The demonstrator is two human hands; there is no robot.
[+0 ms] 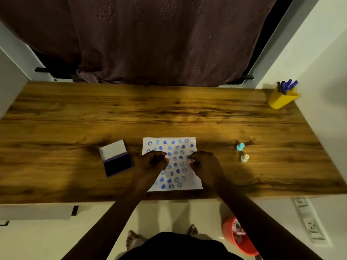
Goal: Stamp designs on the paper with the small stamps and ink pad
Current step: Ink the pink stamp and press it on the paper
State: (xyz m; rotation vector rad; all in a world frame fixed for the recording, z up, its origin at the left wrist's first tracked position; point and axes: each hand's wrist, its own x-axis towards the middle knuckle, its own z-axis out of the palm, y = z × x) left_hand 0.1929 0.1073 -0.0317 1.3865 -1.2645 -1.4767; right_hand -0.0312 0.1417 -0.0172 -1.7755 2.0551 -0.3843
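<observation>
- Head view: long wood-grain tabletop (169, 113) spans the frame, with a dark maroon patterned curtain (150, 38) hanging behind it and pale walls on both sides.
- White paper sheet (189, 182) lies near the front edge, covered in blue smiley and heart prints.
- Left hand (152, 162) and right hand (203, 163) hover over the sheet, each curled with fingertips pinching a small pinkish stamp; the two hands are apart.
- Open purple ink pad (116, 161) sits just left of the paper.
- Teal stamp (240, 146) and cream stamp (244, 158) stand to the right.
- Yellow pen holder (281, 99) occupies the far right corner.
- Orange bin (237, 236) sits on the pale floor below.
</observation>
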